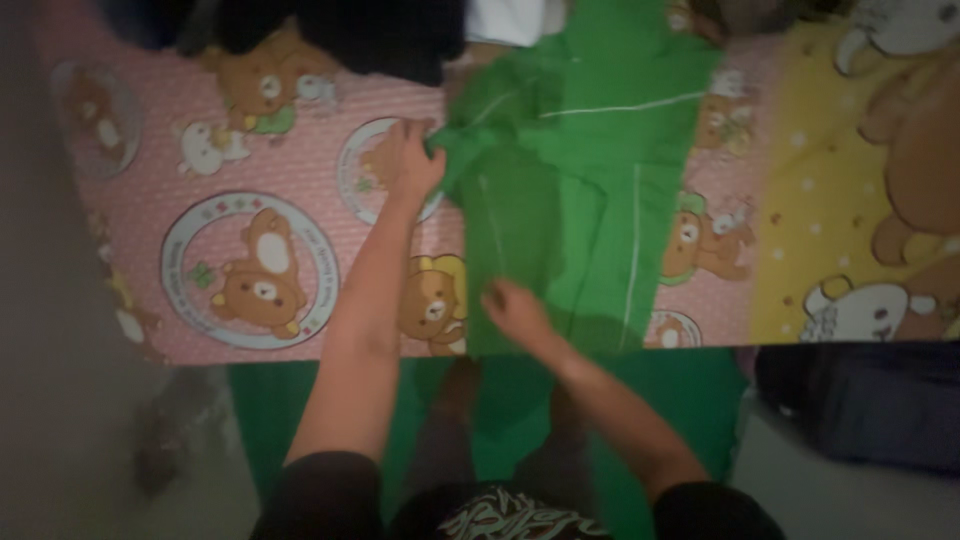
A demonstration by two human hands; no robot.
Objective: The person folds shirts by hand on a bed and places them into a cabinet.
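Observation:
A green garment (pixel 590 170) with thin white stripes lies spread on a bed covered by a pink sheet (pixel 300 190) printed with cartoon bears. My left hand (pixel 410 160) grips a bunched fold at the garment's left edge. My right hand (pixel 515 308) presses on the garment's lower part near the bed's front edge, fingers curled on the cloth. The picture is blurred, so finer details of the grip are unclear.
A yellow pillow or blanket (pixel 860 200) with bear prints lies at the right. Dark clothes (pixel 370 35) are piled at the bed's far side. A green mat (pixel 680 400) covers the floor below me, and a dark bag (pixel 860 400) sits at the lower right.

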